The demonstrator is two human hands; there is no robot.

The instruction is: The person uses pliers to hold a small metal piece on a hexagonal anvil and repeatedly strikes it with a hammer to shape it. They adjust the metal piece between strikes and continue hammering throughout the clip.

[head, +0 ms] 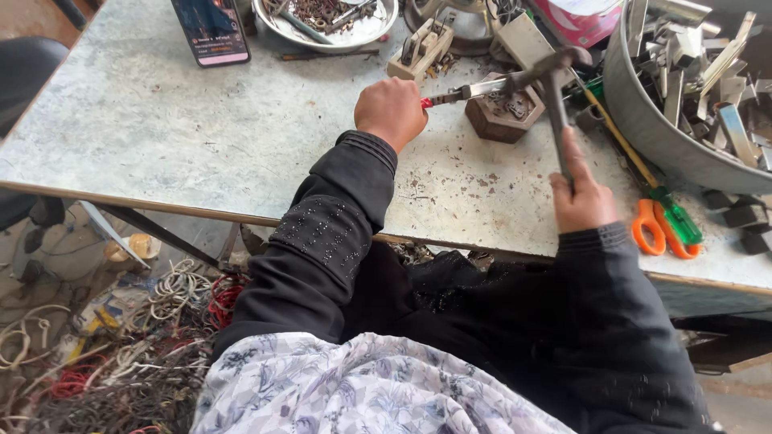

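Floor, 8 o'clock of frame: tangle of scrap wire (121, 345), white, red and grey.

Right hand (581, 193) is fisted round the handle of a hammer (555, 76). The head sits just above the work, at 1 o'clock from the hand, poised for a strike; it's a bit motion-blurred.

Left hand (392, 111) is closed on red-handled pliers (454, 95), reaching in from 9 o'clock. That keeps the fingers clear of the hammer path while the jaws steady the part.

Brown block (503, 115) sits flat on the table (201, 137), mid-right, directly under the hammer head. It's chunky and hexagonal-ish, with metal terminals on top, dirty. Brown chips lie scattered at its 7 o'clock.

Orange-handled scissors (655, 229) and a green screwdriver (675, 213) lie at 4 o'clock. A grey tub (643, 120) of metal scrap stands at 3 o'clock. A metal bowl (326, 24) of bits and a phone (211, 30) sit at the far edge.
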